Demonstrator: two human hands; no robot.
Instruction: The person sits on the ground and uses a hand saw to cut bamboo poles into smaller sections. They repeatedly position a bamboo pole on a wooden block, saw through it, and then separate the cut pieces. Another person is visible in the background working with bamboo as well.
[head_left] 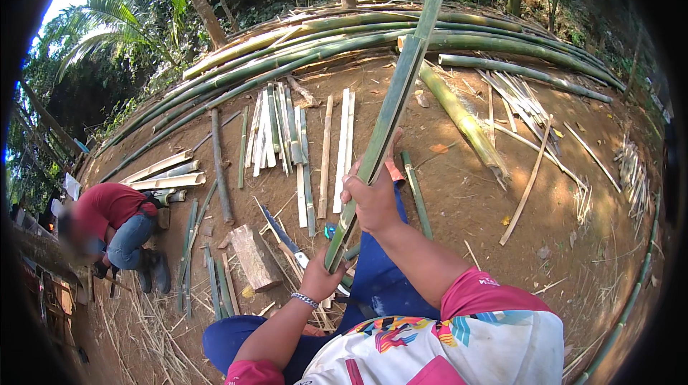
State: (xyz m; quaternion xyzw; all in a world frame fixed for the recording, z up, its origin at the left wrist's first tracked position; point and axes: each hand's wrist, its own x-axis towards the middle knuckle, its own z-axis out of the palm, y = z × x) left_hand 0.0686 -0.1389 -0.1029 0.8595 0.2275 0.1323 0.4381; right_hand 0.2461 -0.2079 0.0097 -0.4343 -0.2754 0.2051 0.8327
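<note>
A long green split bamboo piece (401, 88) slants up and away in front of me, its far end raised toward the bamboo pile. My right hand (374, 202) is wrapped around its lower half. Close to the near end, my left hand (320, 279) grips the same piece, a chain bracelet on its wrist. Beneath and left of the hands, a long narrow blade-like tool (276, 227) lies on the ground; its exact kind is unclear. Beside it rests a squared wooden block (255, 259).
Split bamboo slats (274, 127) lie in rows ahead. Long bamboo poles (322, 37) are stacked across the back. A thick bamboo pole (462, 120) and loose strips (530, 177) lie to the right. At the left, a person in a red shirt (118, 209) bends low near bamboo halves (168, 181).
</note>
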